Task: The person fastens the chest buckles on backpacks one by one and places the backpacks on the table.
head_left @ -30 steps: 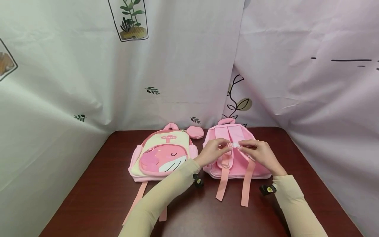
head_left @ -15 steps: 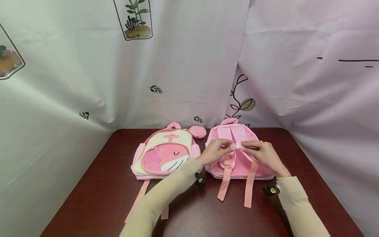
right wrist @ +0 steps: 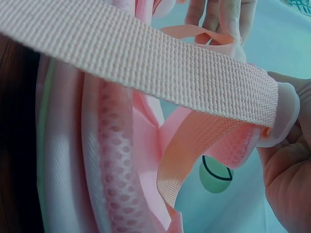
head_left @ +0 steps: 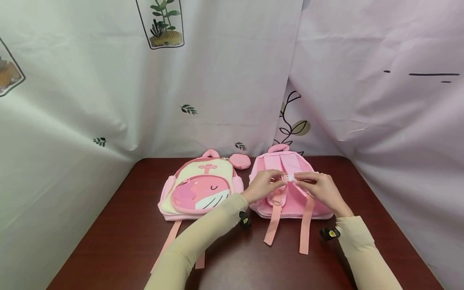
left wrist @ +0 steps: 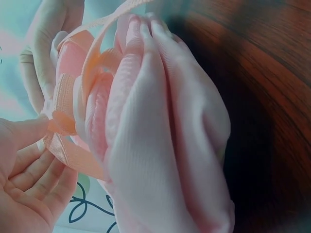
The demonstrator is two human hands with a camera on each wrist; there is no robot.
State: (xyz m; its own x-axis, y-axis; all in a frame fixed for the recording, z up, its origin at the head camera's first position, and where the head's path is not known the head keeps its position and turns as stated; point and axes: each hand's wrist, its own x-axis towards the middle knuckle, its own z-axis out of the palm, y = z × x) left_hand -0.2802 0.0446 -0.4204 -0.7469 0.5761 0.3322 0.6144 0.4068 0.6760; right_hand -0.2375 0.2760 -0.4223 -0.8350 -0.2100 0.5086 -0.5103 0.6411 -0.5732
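A pink backpack [head_left: 297,207] rests on the table at the right, its back panel and shoulder straps towards me. Over its middle, a small white buckle [head_left: 290,177] on the strap across the shoulder straps sits between my hands. My left hand [head_left: 264,185] pinches its left end with thumb and fingers. From the right, my right hand [head_left: 322,189] pinches the other end. Peach webbing [left wrist: 63,99] loops by the left fingertips in the left wrist view. In the right wrist view, a wide webbing strap [right wrist: 160,68] and its white adjuster [right wrist: 286,114] hide part of the right fingers.
A cream and pink whale backpack [head_left: 203,165] lies to the left, a round pink pouch [head_left: 240,161] at its top. Loose strap tails [head_left: 305,233] hang forward onto the dark red-brown table [head_left: 253,266]. A printed white curtain [head_left: 224,80] stands behind and at both sides.
The head view shifts slightly sideways and back. Both hands keep their pinch on the buckle, with no clear movement of the backpacks.
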